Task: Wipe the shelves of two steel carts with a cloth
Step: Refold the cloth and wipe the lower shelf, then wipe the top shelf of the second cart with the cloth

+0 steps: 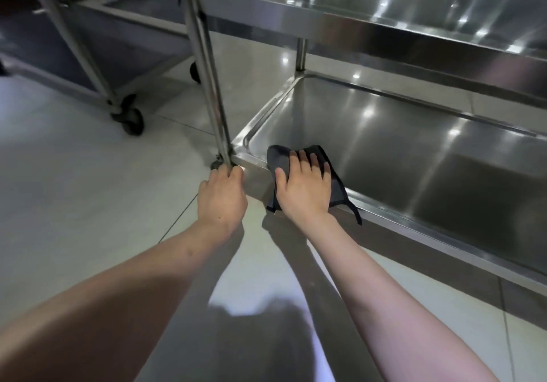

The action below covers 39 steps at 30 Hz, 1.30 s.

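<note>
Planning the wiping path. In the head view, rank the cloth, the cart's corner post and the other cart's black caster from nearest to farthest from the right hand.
1. Cloth: directly under the right hand, on the bottom shelf's near rim.
2. Corner post: just left, gripped at its base by the left hand.
3. Black caster: farthest, up-left on the floor.

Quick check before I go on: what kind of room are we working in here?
Probably a commercial kitchen or similar service room. Two wheeled steel carts stand on a pale tiled floor: the near cart with tray-like shelves and a second cart on castors behind. Nothing else confirms it.
</note>
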Tool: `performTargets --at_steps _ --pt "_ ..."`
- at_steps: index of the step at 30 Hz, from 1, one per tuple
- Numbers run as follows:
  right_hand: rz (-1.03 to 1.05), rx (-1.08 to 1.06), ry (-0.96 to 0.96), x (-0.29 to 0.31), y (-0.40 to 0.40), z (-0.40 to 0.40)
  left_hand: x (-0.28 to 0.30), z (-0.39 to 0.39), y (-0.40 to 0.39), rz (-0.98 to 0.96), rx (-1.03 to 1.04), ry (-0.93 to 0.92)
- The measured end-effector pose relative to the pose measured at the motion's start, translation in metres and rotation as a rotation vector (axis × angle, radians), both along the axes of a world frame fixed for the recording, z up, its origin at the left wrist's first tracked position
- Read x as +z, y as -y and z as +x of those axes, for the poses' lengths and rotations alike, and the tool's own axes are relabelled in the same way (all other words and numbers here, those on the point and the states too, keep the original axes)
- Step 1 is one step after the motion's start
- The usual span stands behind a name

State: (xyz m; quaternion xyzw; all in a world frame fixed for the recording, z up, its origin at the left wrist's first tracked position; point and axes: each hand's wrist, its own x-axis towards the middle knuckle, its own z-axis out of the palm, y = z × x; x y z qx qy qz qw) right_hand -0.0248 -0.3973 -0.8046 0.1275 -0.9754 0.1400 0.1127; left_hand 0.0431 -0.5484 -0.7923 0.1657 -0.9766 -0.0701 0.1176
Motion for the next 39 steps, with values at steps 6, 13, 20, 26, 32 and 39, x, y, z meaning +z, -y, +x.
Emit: performTargets --at_steps 6,13,20,26,32,39 --pt "0.018 0.210 0.032 0.002 0.048 -0.010 -0.001 0.007 0.020 0.086 0.017 0.008" --pt "-0.125 0.448 -0.020 0.004 0.041 -0.017 -0.004 0.015 0.035 0.172 0.082 0.028" --pt "-0.363 0.472 0.053 0.016 0.018 -0.001 0.005 0.028 0.035 0.303 0.194 0.062" --pt "-0.448 0.431 0.326 0.061 0.012 0.045 0.069 0.075 0.032 0.379 0.315 0.118" --pt "-0.540 0.447 0.621 0.197 0.042 0.115 0.212 0.138 0.046 0.431 0.452 0.107" --pt "-0.539 0.571 0.804 0.417 0.086 0.193 0.432 0.211 0.095 0.531 0.671 0.112"
